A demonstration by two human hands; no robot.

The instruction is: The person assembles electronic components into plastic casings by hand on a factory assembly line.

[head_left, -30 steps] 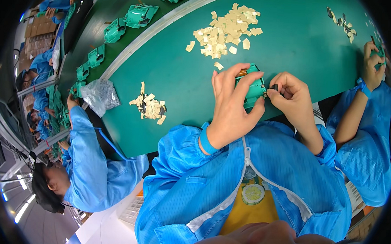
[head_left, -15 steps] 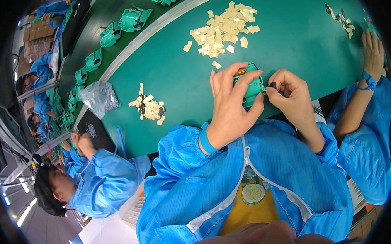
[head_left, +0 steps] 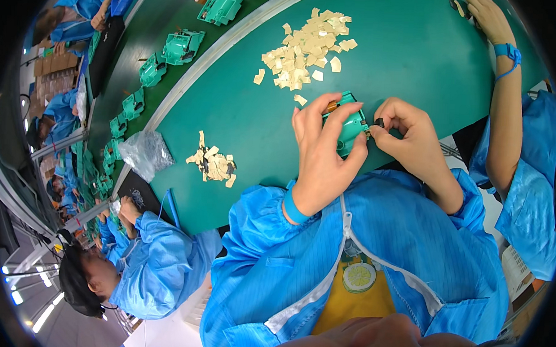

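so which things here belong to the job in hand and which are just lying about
In hand:
green plastic housing, held by the left hand
small black piece, pinched in the right hand

Apparently just lying about:
large pile of cream pieces
smaller cream-and-black pile
clear plastic bag
other green housings beyond the pale rail

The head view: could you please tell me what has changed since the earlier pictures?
The right-hand co-worker's hand has moved forward and leftward to the dark and cream pieces. The left-hand co-worker's hand has drawn back from the row of green housings. Unchanged: the wearer's left hand holds a green housing; the right hand pinches a small black piece at its right edge.
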